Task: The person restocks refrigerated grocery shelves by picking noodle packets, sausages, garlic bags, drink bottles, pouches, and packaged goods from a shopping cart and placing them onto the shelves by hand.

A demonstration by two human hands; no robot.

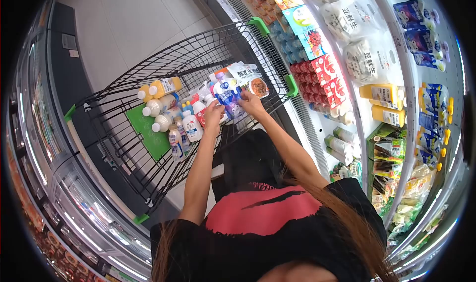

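Note:
Both hands reach into a black wire shopping cart (148, 63). My right hand (251, 104) has its fingers closed at the right edge of a blue and white pouch (228, 92). My left hand (214, 114) is just below and left of that pouch, its fingers curled together among the packs; what they touch is too small to tell. A white food packet with a bowl picture (252, 78) lies behind the pouch. White bottles (192, 126) and yellow-labelled bottles (166, 86) lie or stand on the cart's left side, near a green panel (148, 133).
On the right, refrigerated shelves hold white bags (369, 61), red packs (329, 81), yellow bottles (387, 116) and blue pouches (431, 116). Glass-fronted freezers (84, 197) line the left. Grey tiled floor (124, 24) shows beyond the cart.

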